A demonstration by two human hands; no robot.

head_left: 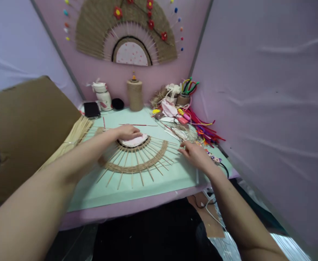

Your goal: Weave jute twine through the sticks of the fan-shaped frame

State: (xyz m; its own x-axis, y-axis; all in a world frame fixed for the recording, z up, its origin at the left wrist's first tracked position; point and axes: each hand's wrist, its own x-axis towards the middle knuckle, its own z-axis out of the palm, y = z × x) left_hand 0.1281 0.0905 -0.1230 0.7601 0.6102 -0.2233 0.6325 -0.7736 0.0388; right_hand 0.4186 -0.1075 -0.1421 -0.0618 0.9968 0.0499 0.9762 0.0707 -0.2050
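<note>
Resting my left hand [129,132] flat on the pink-and-white half-round centre [135,143] of the fan frame [137,169], I have its fingers laid out over the cloth face, in the head view. The frame lies on the mint tablecloth [101,198] straight in front of me, its thin sticks [141,178] spreading toward me, crossed by a curved woven band. My right hand [194,154] is beside the stick ends at the frame's right edge, fingers curled and tips close together; I cannot tell whether they pinch a strand. Just beyond it lie a loose tangle of twine [187,133] and bright fuzzy stems [206,133]. Behind the frame stand a twine cone [135,96] and a white bottle [103,98]. To my left, a bundle of pale sticks [75,137] lies against brown cardboard [31,137]. A larger decorated fan [93,30] hangs on the wall ahead.
</note>
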